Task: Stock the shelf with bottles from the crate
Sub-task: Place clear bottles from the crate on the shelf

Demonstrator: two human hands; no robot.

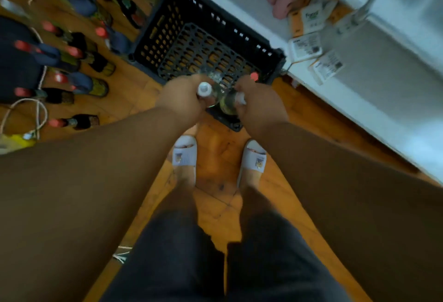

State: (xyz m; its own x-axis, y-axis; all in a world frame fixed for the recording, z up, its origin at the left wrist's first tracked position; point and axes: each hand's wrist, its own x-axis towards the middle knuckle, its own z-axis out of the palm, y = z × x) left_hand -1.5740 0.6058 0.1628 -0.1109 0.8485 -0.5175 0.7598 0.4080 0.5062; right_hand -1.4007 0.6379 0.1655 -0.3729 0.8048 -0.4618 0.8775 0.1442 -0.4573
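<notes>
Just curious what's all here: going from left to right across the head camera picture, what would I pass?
Red-capped dark bottles lying on the wooden floor → black perforated plastic crate → white labelled packets → white shelf edge.

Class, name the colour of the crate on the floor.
Black, with a perforated grid pattern, seen in the head view: crate.

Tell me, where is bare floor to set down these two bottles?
Bare wood floor lies between the black crate and the white slippers. Left of the crate is crowded with red-capped bottles. Both hands hold bottles.
</notes>
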